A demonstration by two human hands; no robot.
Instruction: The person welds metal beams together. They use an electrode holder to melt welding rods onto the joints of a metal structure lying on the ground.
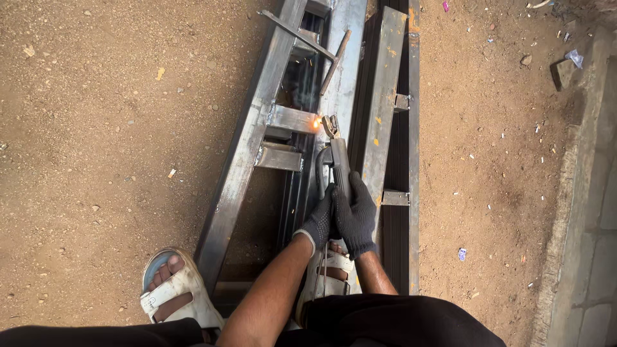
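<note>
Both my hands wear dark knit gloves and grip one welding electrode holder (339,162). My left hand (319,222) clasps its handle from the left, and my right hand (357,215) wraps it from the right. The holder's jaws point away from me at a bright orange spark (317,122), where a short crosspiece (292,119) meets a long steel bar (340,71) of the grey steel frame (247,154) lying on the ground.
The frame lies on sandy ground (96,128) with small litter. A second long steel section (385,96) lies beside it on the right. My sandalled feet (172,289) stand at the frame's near end. A concrete kerb (588,193) runs along the right.
</note>
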